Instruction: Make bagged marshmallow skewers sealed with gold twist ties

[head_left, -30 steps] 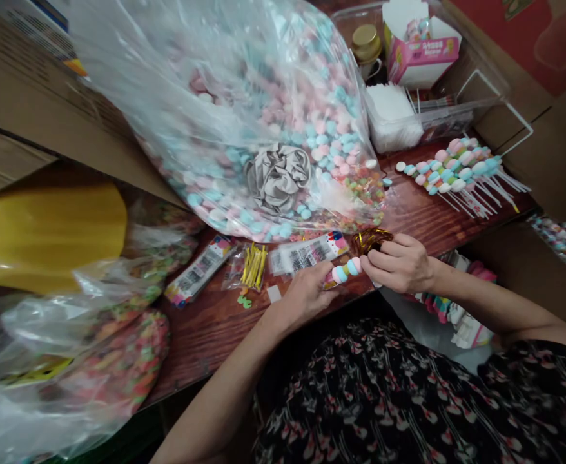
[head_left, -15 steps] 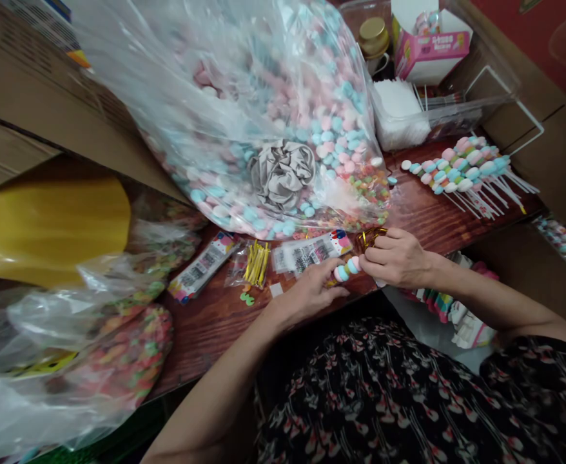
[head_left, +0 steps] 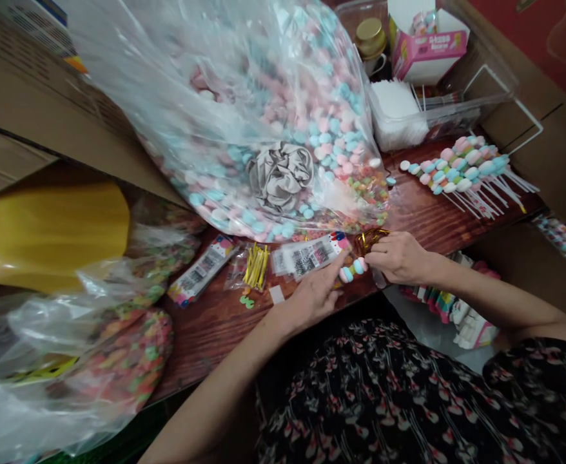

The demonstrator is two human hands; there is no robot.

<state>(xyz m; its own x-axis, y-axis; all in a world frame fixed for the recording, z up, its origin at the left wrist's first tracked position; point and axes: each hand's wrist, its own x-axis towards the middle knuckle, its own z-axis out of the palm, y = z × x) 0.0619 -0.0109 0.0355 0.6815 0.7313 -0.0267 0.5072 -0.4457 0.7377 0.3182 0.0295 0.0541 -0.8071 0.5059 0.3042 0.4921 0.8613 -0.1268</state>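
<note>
A short marshmallow skewer [head_left: 354, 269], in pink, blue and white with yellow-green bits between, lies level between my two hands. My left hand [head_left: 314, 291] is closed around its left end, the index finger stretched along the far side. At the other end my right hand [head_left: 398, 258] pinches with its fingertips; a bit of clear wrapper [head_left: 380, 278] shows under them. Gold twist ties [head_left: 370, 240] lie just beyond the right fingers. Behind the left hand are printed clear sleeves [head_left: 307, 255]. What sits inside the left palm is hidden.
A big clear bag of marshmallows [head_left: 331, 135] with a grey scrunchie [head_left: 282, 175] on it fills the back. Finished marshmallow skewers [head_left: 467, 164] are piled at right, before a clear plastic bin [head_left: 471, 116]. Yellow ties [head_left: 256, 265] and gummy candy bags [head_left: 128, 361] are at left.
The marshmallow skewer and my left hand have shifted slightly right. My right fingers have moved to the skewer's right tip and pinch tighter there.
</note>
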